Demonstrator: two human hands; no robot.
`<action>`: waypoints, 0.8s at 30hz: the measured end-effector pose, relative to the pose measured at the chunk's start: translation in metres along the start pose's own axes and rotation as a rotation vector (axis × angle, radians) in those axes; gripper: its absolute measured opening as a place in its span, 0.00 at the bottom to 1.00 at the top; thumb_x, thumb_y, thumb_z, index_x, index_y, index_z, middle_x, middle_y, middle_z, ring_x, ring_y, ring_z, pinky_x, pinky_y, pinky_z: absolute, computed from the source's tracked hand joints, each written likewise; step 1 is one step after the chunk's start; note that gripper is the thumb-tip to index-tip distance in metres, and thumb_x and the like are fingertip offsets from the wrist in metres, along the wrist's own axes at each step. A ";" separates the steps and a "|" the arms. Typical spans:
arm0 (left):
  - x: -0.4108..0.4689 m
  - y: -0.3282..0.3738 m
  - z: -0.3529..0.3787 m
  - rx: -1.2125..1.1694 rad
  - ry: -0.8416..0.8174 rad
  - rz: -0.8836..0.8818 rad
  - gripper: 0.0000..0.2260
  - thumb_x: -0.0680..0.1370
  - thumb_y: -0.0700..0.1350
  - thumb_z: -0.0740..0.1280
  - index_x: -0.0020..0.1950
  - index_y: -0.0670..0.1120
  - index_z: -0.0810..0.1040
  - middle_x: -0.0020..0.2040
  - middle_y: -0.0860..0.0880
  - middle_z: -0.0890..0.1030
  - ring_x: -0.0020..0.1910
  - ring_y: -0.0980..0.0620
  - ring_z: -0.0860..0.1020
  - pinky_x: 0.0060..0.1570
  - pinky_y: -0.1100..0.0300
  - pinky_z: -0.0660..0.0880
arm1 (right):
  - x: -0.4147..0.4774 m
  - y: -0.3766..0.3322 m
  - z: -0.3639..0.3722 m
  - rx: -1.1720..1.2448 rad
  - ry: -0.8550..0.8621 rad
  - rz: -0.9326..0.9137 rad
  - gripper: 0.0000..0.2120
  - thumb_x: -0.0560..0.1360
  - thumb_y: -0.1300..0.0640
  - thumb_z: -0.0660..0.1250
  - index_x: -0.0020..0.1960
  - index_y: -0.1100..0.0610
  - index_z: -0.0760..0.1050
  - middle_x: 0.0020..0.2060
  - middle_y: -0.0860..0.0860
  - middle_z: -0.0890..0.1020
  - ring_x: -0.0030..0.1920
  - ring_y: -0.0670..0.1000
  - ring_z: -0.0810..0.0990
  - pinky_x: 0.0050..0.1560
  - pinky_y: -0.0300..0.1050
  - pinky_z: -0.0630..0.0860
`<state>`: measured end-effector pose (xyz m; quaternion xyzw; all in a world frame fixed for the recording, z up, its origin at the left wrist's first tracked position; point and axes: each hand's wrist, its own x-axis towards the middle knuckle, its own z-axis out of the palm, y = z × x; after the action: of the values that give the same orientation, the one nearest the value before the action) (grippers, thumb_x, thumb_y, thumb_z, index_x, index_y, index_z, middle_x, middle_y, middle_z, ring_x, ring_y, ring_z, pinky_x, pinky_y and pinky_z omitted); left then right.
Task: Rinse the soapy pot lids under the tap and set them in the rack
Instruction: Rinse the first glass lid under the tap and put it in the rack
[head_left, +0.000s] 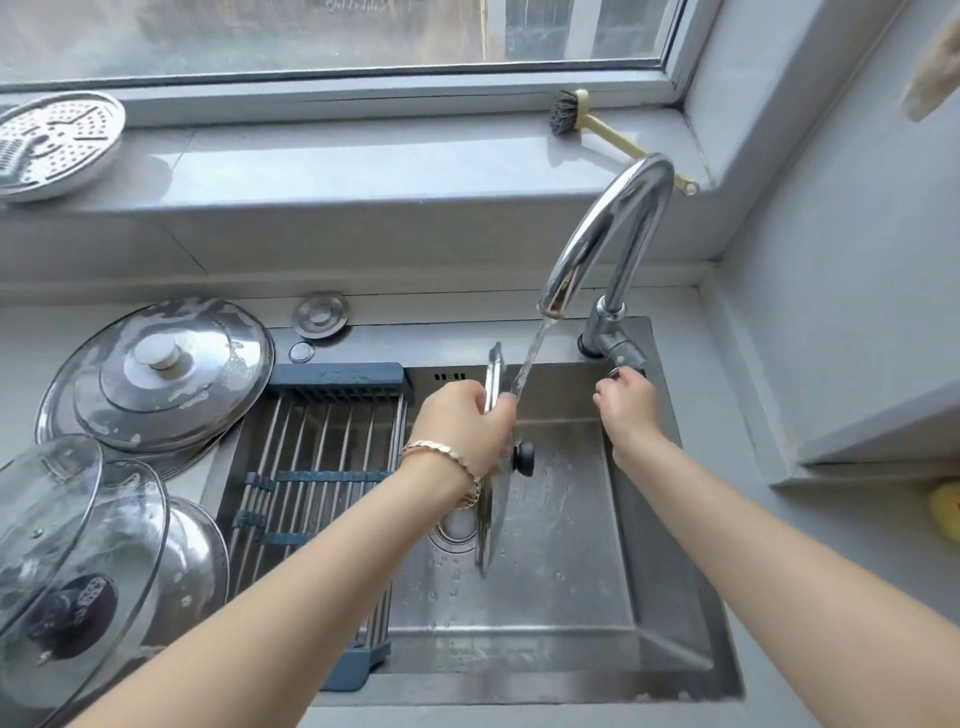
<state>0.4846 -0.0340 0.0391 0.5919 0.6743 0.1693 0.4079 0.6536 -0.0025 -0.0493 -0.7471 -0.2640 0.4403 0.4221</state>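
A: Which step is this?
B: Rinsing. The left hand (462, 421) grips a glass lid (488, 519) on edge over the sink (649, 519), in the stream (530, 358). Farther right, the right hand (626, 402) holds the tap lever (623, 357).
A: And next?
B: I think turning it, then the rack (322, 447) at the left.

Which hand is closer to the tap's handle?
The right hand. Its fingertips touch the tap handle from just below. The left hand is further away, off to the handle's left, gripping the glass lid.
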 end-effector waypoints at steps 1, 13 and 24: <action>-0.002 -0.002 -0.004 0.004 0.012 -0.007 0.15 0.77 0.48 0.60 0.34 0.41 0.68 0.40 0.39 0.83 0.32 0.51 0.83 0.38 0.46 0.80 | 0.001 -0.001 0.004 0.018 -0.013 0.008 0.15 0.71 0.69 0.54 0.32 0.54 0.55 0.29 0.50 0.59 0.31 0.50 0.57 0.34 0.43 0.54; -0.035 -0.014 -0.024 -0.066 0.028 0.032 0.17 0.74 0.49 0.64 0.30 0.45 0.61 0.37 0.34 0.79 0.31 0.48 0.83 0.34 0.42 0.78 | -0.093 0.005 0.005 -0.335 -0.671 0.124 0.25 0.78 0.49 0.60 0.72 0.51 0.59 0.60 0.55 0.74 0.49 0.55 0.81 0.46 0.47 0.81; -0.067 -0.041 -0.051 -0.002 0.079 0.048 0.22 0.80 0.57 0.50 0.41 0.43 0.75 0.39 0.46 0.81 0.34 0.53 0.81 0.38 0.55 0.78 | -0.116 0.034 0.013 -0.275 -0.405 -0.243 0.06 0.77 0.53 0.63 0.41 0.50 0.70 0.34 0.52 0.75 0.34 0.50 0.72 0.39 0.46 0.69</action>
<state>0.4166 -0.0939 0.0646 0.6005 0.6752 0.2029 0.3772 0.5876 -0.1032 -0.0315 -0.6569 -0.4881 0.4869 0.3053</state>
